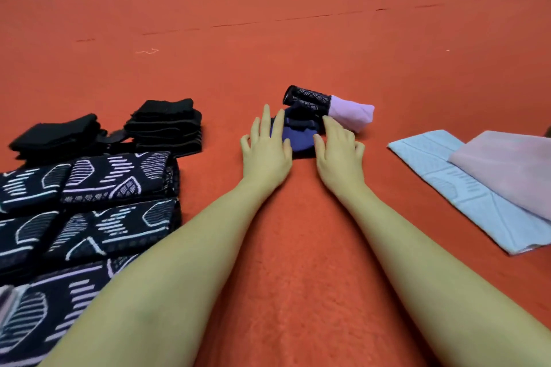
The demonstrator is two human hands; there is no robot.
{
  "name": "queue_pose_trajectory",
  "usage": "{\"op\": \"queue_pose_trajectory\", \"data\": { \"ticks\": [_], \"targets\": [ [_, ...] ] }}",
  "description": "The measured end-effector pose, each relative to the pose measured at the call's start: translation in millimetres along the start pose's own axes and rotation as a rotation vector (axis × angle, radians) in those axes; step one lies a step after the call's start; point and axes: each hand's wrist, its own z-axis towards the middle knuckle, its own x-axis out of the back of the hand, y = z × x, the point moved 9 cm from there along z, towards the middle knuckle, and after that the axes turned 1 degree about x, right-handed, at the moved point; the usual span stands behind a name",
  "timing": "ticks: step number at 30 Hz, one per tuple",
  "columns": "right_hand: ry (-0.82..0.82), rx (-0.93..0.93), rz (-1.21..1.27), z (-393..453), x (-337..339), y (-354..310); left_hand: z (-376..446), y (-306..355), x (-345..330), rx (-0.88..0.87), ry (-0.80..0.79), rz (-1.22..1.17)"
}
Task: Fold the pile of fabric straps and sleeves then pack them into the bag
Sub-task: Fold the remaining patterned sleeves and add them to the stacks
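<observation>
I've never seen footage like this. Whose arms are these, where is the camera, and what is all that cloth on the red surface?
There is no machine here: these are a person's two bare arms, filmed by one wide-angle camera worn on their head, looking forward and down. The left hand and right hand lie with straight fingers on either side of a small dark blue fabric piece, touching it rather than gripping it. Just behind it lies a rolled sleeve, dark mesh with a lilac end. To the left sit two stacks of folded black pieces and rows of folded dark patterned sleeves. To the right lies a flat light blue cloth with a pink one on top. Everything rests on a red felt surface.
</observation>
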Motion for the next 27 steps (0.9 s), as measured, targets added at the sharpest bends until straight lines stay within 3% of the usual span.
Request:
{"op": "queue_pose_trajectory", "data": {
  "ticks": [5, 12, 16, 23, 27],
  "targets": [
    [-0.096, 0.150, -0.058, 14, -23, -9, 15, 0, -22, -0.036, -0.025, 0.124],
    [0.036, 0.167, 0.050, 9, -7, -9, 0, 13, 3, -0.188, 0.348, 0.128],
    [0.184, 0.221, -0.003, -14, 18, -19, -15, 20, 14, -0.265, 0.303, 0.035],
    [0.218, 0.232, 0.031, -85, 51, -35, -90, 19, 40, -0.208, 0.299, -0.102],
    [0.262, 0.183, 0.172, -133, 77, -38, -138, 27, 61, -0.212, 0.347, -0.249]
  ]
}}
